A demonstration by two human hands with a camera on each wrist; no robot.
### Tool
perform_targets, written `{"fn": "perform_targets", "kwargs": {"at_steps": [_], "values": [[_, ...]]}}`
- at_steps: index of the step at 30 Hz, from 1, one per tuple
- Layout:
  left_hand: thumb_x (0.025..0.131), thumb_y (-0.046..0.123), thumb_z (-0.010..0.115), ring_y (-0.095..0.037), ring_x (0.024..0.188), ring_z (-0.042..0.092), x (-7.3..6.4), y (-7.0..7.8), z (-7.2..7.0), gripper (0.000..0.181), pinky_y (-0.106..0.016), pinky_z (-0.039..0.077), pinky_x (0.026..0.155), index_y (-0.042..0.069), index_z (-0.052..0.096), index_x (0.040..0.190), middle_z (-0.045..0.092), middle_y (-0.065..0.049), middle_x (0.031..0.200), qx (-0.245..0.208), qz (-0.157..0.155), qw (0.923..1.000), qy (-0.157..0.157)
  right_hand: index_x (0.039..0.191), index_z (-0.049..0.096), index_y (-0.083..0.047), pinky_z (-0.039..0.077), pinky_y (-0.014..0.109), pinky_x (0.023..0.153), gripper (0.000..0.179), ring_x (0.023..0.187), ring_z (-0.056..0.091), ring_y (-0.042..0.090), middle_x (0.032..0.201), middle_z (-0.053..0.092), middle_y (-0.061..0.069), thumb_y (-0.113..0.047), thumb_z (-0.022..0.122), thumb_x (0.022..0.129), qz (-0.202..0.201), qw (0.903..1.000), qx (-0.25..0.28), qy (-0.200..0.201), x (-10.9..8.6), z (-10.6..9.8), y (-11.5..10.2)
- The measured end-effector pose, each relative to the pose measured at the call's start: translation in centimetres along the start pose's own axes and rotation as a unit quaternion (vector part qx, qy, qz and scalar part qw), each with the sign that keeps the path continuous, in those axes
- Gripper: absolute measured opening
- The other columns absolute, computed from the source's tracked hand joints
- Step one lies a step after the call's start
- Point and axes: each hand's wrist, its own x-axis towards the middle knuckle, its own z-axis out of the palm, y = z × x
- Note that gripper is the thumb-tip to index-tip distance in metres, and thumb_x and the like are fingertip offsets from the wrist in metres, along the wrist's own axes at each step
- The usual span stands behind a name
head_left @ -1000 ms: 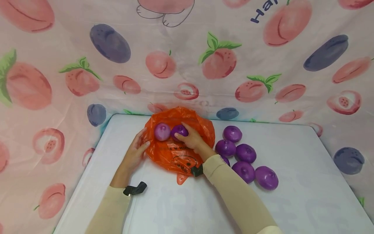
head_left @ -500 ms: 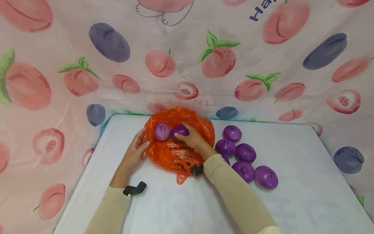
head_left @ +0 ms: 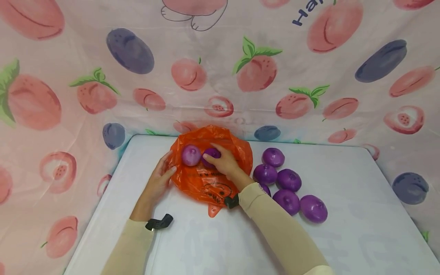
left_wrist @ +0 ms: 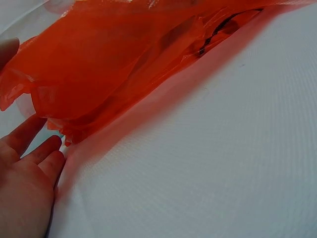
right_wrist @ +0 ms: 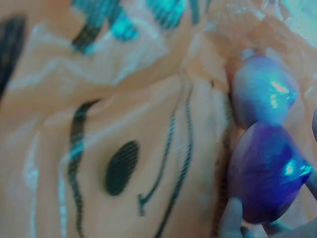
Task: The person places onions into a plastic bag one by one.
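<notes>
An orange plastic bag lies spread on the table with its mouth open. On it, a paler red onion sits against a darker red onion. My right hand holds the darker onion between thumb and fingers; in the right wrist view, fingertips touch the lower side of that dark onion. At the bag's left rim rests my left hand. Its fingers are loosely spread against the plastic edge in the left wrist view, with the thumb apart from them.
Several more red onions stand grouped right of the bag, one partly hidden behind the right sleeve. The white table ends at a fruit-printed cloth behind and at the sides.
My right hand has shifted very slightly up and left over the darker onion. The left hand, the bag and the other onions stay where they were.
</notes>
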Motion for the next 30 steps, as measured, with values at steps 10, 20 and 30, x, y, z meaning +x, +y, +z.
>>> {"fn": "perform_targets", "kwargs": {"at_steps": [10, 20, 30], "values": [[0.106, 0.018, 0.055, -0.019, 0.150, 0.032, 0.1, 0.1, 0.0, 0.063, -0.014, 0.045, 0.106, 0.027, 0.026, 0.162, 0.022, -0.003, 0.170, 0.001, -0.006, 1.0000, 0.000, 0.151, 0.051, -0.031, 0.031, 0.058, 0.122, 0.064, 0.150, 0.033, 0.034, 0.159, 0.041, 0.009, -0.047, 0.073, 0.092, -0.038, 0.9952, -0.090, -0.010, -1.4, -0.8, -2.8], [0.106, 0.017, 0.054, -0.018, 0.150, 0.032, 0.1, 0.2, -0.1, 0.063, -0.013, 0.045, 0.106, 0.027, 0.027, 0.162, 0.022, -0.003, 0.170, 0.005, -0.003, 1.0000, -0.001, 0.152, 0.049, -0.033, 0.029, 0.059, 0.123, 0.064, 0.152, 0.032, 0.029, 0.159, 0.041, 0.003, -0.049, 0.070, 0.094, -0.084, 0.9834, -0.149, -0.060, -4.0, -2.9, -6.6], [0.106, 0.013, 0.053, -0.011, 0.145, 0.036, 0.1, 0.3, 0.0, 0.063, -0.014, 0.044, 0.107, 0.025, 0.027, 0.162, 0.022, -0.005, 0.169, -0.006, 0.002, 1.0000, -0.004, 0.147, 0.054, -0.035, 0.049, 0.055, 0.109, 0.063, 0.135, 0.053, 0.030, 0.152, 0.051, -0.003, -0.057, 0.071, 0.090, -0.101, 0.9826, -0.143, -0.062, -5.6, -6.4, -8.7]]}}
